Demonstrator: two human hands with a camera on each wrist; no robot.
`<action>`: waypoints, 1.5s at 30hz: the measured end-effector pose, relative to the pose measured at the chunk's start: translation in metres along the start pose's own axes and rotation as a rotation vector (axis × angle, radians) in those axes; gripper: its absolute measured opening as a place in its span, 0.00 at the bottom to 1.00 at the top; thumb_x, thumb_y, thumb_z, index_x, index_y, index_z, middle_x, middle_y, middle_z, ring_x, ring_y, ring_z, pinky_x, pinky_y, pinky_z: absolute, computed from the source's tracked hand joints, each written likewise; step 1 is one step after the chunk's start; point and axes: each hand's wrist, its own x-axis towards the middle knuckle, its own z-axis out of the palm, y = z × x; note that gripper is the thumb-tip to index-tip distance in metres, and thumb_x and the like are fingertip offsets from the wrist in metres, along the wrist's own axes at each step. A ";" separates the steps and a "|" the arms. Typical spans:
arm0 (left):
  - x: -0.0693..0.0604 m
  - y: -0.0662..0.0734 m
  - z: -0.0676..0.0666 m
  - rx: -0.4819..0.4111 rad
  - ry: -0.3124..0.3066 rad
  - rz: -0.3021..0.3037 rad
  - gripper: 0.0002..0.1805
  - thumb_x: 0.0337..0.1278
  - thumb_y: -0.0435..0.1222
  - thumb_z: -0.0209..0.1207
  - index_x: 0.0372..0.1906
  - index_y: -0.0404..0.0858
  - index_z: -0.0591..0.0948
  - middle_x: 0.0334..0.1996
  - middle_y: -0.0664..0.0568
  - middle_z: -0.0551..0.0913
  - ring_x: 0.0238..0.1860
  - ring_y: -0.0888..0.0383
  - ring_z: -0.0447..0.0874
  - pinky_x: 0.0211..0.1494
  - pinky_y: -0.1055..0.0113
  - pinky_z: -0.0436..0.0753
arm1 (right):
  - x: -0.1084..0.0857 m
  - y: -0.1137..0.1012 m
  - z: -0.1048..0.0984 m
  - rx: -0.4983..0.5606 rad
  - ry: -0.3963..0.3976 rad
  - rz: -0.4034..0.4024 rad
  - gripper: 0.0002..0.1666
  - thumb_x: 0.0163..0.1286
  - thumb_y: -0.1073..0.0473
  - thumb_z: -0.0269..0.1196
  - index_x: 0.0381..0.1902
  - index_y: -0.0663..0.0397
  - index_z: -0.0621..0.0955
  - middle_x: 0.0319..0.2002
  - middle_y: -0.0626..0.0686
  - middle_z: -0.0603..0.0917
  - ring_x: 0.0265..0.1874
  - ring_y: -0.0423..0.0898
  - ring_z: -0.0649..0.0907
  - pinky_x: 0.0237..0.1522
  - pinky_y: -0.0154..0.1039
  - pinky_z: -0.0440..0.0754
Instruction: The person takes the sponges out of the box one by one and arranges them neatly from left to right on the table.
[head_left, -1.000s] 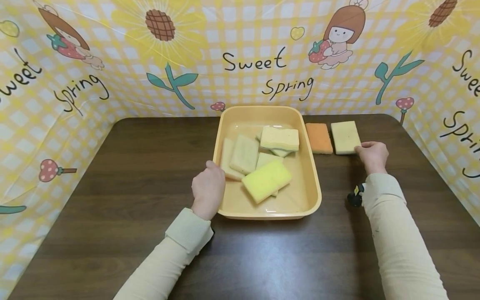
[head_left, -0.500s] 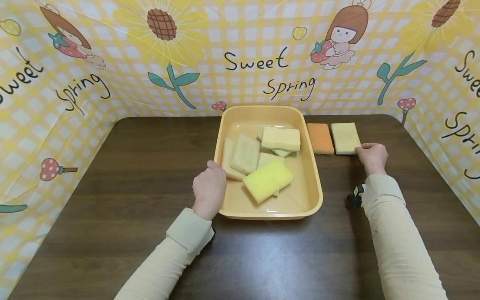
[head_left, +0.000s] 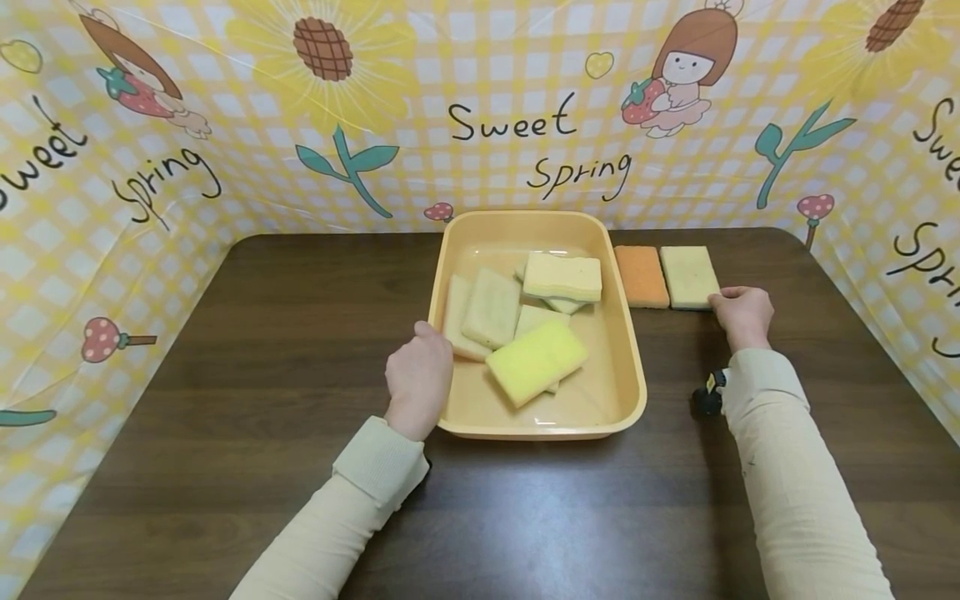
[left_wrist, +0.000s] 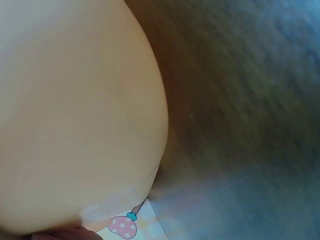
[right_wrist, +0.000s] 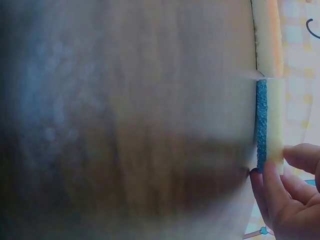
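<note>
My left hand (head_left: pixel 417 377) grips the left rim of a yellow plastic basin (head_left: pixel 630 367); its fingertips are hidden. In the left wrist view, the basin's side wall (left_wrist: pixel 85 110) fills the left half. Several pale sponges lie loosely in the basin, with a bright yellow sponge (head_left: pixel 537 362) on top at the front. My right hand (head_left: pixel 742 317) pinches the near right corner of a pale yellow sponge (head_left: pixel 688 275) lying on the table. The right wrist view shows a blue scouring layer (right_wrist: pixel 261 125) beneath its foam. An orange-topped sponge (head_left: pixel 641 277) lies between it and the basin.
The dark wooden table (head_left: pixel 262 350) reaches back to a yellow checked cloth (head_left: pixel 510 50) printed with flowers, which stands behind and along both sides. The basin's right wall sits close beside the orange sponge.
The pale yellow sponge has slid slightly left with my right hand, and the gap to the orange sponge has narrowed. My left hand stays on the basin.
</note>
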 end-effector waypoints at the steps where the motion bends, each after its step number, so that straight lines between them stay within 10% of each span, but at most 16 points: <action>1: 0.000 0.000 0.000 0.002 -0.002 0.001 0.07 0.59 0.27 0.46 0.27 0.35 0.72 0.12 0.48 0.78 0.15 0.50 0.82 0.15 0.59 0.78 | 0.000 0.000 0.000 -0.003 0.002 0.001 0.29 0.68 0.55 0.52 0.61 0.69 0.72 0.64 0.69 0.71 0.61 0.58 0.69 0.65 0.48 0.66; 45: 0.000 0.000 0.002 -0.050 0.037 -0.027 0.07 0.58 0.28 0.46 0.27 0.35 0.72 0.12 0.44 0.80 0.16 0.49 0.83 0.15 0.58 0.77 | -0.004 -0.005 -0.005 0.096 0.005 0.005 0.35 0.68 0.49 0.49 0.66 0.67 0.66 0.67 0.66 0.66 0.65 0.58 0.66 0.66 0.48 0.66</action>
